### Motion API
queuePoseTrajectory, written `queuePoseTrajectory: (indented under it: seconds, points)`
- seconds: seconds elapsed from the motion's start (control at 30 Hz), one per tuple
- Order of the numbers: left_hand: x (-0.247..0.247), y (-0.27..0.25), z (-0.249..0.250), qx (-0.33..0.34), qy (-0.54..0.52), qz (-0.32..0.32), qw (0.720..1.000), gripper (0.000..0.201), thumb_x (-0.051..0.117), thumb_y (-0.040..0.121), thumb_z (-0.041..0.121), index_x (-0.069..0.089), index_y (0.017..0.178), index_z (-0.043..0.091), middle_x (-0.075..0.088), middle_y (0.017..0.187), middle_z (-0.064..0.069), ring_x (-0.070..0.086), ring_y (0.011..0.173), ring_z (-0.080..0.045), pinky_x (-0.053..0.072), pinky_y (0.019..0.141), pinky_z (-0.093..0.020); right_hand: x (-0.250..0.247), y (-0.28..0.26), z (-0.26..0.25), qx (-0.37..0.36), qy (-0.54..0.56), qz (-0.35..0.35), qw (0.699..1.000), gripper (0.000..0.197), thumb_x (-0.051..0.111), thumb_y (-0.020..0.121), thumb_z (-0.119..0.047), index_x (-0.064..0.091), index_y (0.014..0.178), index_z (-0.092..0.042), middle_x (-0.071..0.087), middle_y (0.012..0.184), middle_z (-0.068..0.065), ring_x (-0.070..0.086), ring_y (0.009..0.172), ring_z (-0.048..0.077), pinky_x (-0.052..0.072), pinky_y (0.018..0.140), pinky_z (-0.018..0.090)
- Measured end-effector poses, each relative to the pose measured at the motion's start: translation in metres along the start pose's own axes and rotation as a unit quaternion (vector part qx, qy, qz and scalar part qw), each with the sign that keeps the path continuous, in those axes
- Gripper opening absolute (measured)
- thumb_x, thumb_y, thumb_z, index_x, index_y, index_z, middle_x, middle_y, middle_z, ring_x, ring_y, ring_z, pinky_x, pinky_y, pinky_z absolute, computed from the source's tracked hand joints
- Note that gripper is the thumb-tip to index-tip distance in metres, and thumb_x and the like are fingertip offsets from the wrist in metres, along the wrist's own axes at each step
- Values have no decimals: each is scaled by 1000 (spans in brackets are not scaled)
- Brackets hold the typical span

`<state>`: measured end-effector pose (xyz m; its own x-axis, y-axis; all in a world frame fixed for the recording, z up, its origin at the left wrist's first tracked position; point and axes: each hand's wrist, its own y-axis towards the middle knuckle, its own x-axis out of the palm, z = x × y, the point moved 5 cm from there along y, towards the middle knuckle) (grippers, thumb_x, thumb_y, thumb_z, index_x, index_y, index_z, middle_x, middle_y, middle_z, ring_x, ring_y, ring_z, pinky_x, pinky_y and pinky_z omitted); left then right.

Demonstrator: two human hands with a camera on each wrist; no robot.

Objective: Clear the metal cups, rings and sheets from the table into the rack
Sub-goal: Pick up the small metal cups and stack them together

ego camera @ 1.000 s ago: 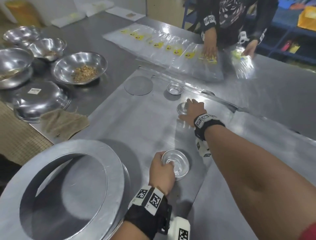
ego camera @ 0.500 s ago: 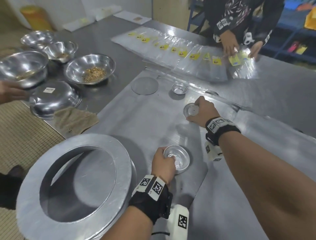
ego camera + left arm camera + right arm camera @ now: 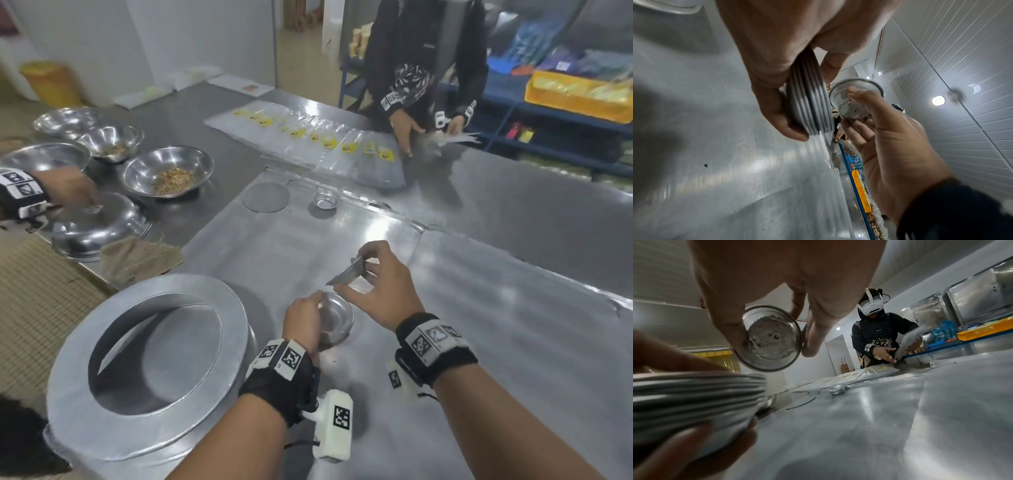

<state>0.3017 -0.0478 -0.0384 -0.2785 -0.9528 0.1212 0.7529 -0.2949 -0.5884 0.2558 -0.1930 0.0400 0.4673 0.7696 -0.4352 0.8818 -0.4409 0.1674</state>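
From the head view, my left hand point(image 3: 305, 320) has its grip closed around a stack of metal cups point(image 3: 337, 320) low over the counter point(image 3: 496, 342), close in front of me. My right hand point(image 3: 380, 282) hangs just above and beyond it, thumb and fingers pinched on a single small cup point(image 3: 347, 274) that is tilted on its side, off the surface. A big metal ring point(image 3: 147, 363) lies at my left. Farther out on the same sheet sit a flat round disc point(image 3: 266, 198) and, beside it, a lone cup point(image 3: 325, 199), upright and apart from both hands. Steel bowls point(image 3: 168, 174) stand on the far left, and a person in black point(image 3: 424, 68) works across the counter.

From the left wrist view, my left hand point(image 3: 777, 48) wraps the nested stack point(image 3: 809, 104), thumb on one side, fingers on the other; the rims show as stacked ridges. The right hand point(image 3: 890, 138) holds the tilted cup point(image 3: 853, 99) just beside the stack; whether they touch I cannot tell.

From the right wrist view, my right fingers point(image 3: 813, 331) and thumb clamp the small cup point(image 3: 770, 339) by its rim, its crusted bottom facing the camera. The stack point(image 3: 694, 395) sits blurred at lower left in my left fingers point(image 3: 670, 451). The lone cup point(image 3: 836, 389) and disc point(image 3: 801, 400) rest on the counter point(image 3: 900, 418) beyond.
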Motion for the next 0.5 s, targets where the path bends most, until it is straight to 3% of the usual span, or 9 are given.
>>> queuePoseTrajectory:
  seconds: [0.1, 0.17, 0.27, 0.33, 0.43, 0.5]
  points:
    - [4, -9, -2, -34, -40, -16, 998, 63, 63, 61, 67, 75, 99, 19, 75, 103, -15, 72, 97, -38, 55, 91, -60, -1, -29, -10, 0, 64, 10, 998, 58, 90, 65, -11, 50, 107, -19, 62, 108, 0, 69, 97, 16, 57, 91, 28]
    - [8, -26, 6, -47, -52, -41, 997, 67, 61, 68, 68, 73, 106, 15, 76, 102, -15, 73, 96, -35, 55, 89, -60, 0, -44, -11, 10, 77, 7, 997, 59, 89, 65, -12, 50, 109, -20, 63, 112, -3, 69, 102, 13, 55, 94, 28]
    - [9, -45, 19, -30, -53, -70, 996, 41, 61, 88, 46, 74, 104, 11, 75, 100, -20, 73, 88, -34, 59, 82, -54, 3, -59, -11, 23, 82, 3, 996, 61, 90, 64, -13, 50, 110, -22, 64, 116, -5, 67, 107, 10, 55, 96, 29]
    - [9, -50, 23, -20, -39, -81, 996, 28, 65, 85, 27, 75, 102, 8, 74, 99, -23, 72, 81, -33, 61, 73, -46, 3, -65, -12, 27, 85, -5, 996, 59, 88, 66, -11, 51, 110, -21, 66, 114, -7, 68, 107, 9, 55, 95, 30]
    - [7, -49, 24, -8, -12, -73, 997, 34, 61, 78, 10, 70, 110, 3, 72, 103, -25, 72, 90, -40, 61, 77, -51, 5, -72, -15, 23, 88, -24, 996, 54, 84, 70, -6, 51, 111, -19, 68, 110, -8, 68, 106, 10, 55, 95, 31]
    - [5, -48, 25, -6, -17, -59, 998, 32, 53, 79, -1, 64, 109, 5, 70, 103, -25, 72, 91, -43, 62, 71, -49, 6, -73, -15, 26, 94, -38, 994, 54, 82, 72, -3, 52, 113, -20, 68, 113, -7, 66, 109, 11, 54, 97, 32]
